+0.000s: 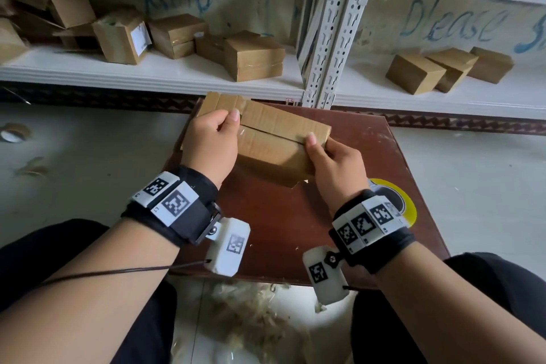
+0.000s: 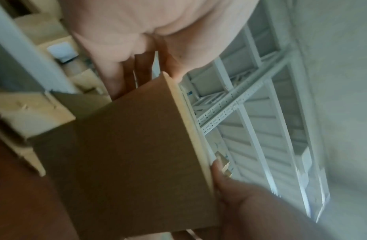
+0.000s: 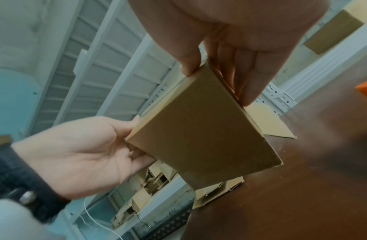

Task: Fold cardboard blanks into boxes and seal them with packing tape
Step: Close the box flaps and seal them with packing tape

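I hold a small brown cardboard box (image 1: 274, 139) (image 2: 137, 154) (image 3: 203, 126) above a dark red-brown table (image 1: 266, 216), its two top flaps meeting in a seam with clear tape along it. My left hand (image 1: 215, 139) (image 3: 85, 151) grips the box's left end, thumb on top by the seam. At the right end my right hand (image 1: 331, 159) (image 2: 236, 186) grips it, thumb on the seam edge and fingers underneath. A yellow-rimmed tape roll (image 1: 396, 201) lies on the table, half hidden behind my right wrist. Flat cardboard blanks (image 1: 212, 102) lie under the box at the table's far edge.
White metal shelving (image 1: 334, 38) stands just behind the table, with several finished boxes (image 1: 251, 59) on its shelf, left and right. Another tape roll (image 1: 13, 133) lies on the floor at left. Paper scraps (image 1: 251, 313) litter the floor between my knees.
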Motion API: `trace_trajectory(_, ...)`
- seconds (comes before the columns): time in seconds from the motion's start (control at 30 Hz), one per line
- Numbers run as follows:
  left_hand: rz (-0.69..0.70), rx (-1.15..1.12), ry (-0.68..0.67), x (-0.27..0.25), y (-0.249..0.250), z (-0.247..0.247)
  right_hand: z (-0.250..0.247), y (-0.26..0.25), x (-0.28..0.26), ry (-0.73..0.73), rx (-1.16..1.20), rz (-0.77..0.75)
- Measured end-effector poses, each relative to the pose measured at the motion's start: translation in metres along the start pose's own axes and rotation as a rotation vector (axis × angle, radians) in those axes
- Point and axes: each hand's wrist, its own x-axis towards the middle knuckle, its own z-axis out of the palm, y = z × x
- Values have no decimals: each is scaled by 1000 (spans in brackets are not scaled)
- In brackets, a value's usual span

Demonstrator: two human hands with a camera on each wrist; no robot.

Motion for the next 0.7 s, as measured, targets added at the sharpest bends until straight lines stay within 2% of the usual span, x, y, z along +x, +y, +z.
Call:
trace_trajectory(0.13,-203,-280,-30,-1,3,2,2,4,6,60,120,41)
trace_trajectory(0.2,-240,-356,-42,-2,5,2,1,1,6,80,169,51)
trace_trajectory(0.33,-255,-366,-20,-1,8,1,4,-10,4,86,431,249)
trace_trajectory(0.47,-230,-318,68,1,10,0,2,-23,-2,57,615,405)
trace_trajectory(0.7,-181,-251,81,11,5,-8,-1,-30,-11,-14,605,329)
